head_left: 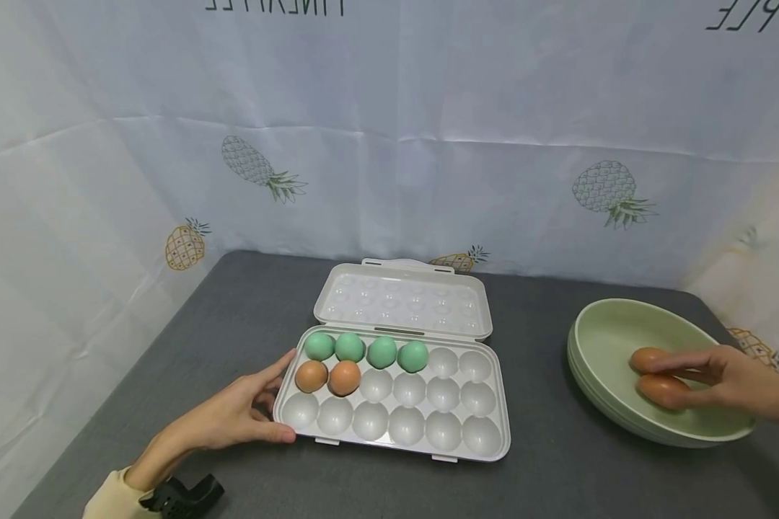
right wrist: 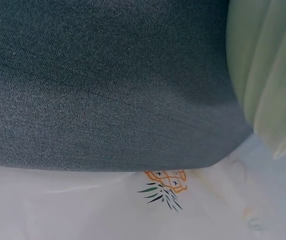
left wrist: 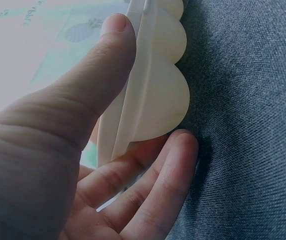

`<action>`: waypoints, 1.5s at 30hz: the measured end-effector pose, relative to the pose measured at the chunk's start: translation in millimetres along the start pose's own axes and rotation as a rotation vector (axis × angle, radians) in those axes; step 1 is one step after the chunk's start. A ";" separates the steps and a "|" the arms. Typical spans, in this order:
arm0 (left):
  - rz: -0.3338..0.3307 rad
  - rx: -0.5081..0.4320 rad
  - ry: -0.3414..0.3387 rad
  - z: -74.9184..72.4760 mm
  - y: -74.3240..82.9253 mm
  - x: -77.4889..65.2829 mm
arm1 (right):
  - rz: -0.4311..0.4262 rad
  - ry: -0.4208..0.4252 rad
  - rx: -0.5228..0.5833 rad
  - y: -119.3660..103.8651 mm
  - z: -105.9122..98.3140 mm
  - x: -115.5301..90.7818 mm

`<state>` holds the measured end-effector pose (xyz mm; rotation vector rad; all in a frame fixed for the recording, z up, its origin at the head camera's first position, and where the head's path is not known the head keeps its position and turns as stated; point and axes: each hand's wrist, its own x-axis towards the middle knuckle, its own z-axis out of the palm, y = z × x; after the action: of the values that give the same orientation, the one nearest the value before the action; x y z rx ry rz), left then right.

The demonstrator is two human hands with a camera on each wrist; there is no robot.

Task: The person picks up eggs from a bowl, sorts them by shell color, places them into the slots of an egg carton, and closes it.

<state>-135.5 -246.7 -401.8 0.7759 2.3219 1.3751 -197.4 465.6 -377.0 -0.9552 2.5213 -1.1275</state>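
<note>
A white egg box lies with its lid folded back on the grey table. Four-wide, its back row starts with several green eggs; two brown eggs sit at the left of the middle row. My left hand grips the box's left end; in the left wrist view the thumb lies along the rim and the fingers curl beneath. Inside a pale green bowl at the right, my right hand pinches the nearer brown egg. Another brown egg lies just behind it.
The bowl appears stacked in another green bowl. The box's lid lies behind its tray. A pineapple-print curtain hangs along the table's back and sides. In the right wrist view the bowls show at the right edge.
</note>
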 end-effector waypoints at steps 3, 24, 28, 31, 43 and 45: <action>0.001 0.002 0.000 -0.2 -0.8 0.1 | -0.005 -0.035 0.032 0.9 -1.8 1.3; 0.006 -0.015 -0.006 0.0 -2.1 0.6 | -0.024 -0.058 0.029 6.1 4.6 11.7; 0.003 -0.013 -0.003 0.0 -1.9 0.4 | 0.005 -0.060 0.020 4.1 9.5 14.8; 0.000 -0.013 -0.003 -0.1 -1.4 0.3 | 0.015 -0.055 0.020 2.9 15.4 17.7; -0.003 -0.005 -0.005 -0.6 -0.1 0.5 | 0.199 0.041 -0.020 -14.3 35.6 38.3; -0.004 0.004 -0.003 -0.8 0.1 0.8 | 0.217 0.056 -0.009 -15.9 38.1 42.2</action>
<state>-136.5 -246.8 -401.3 0.7741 2.3231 1.3675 -205.5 408.3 -388.8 -0.6403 2.6000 -1.0917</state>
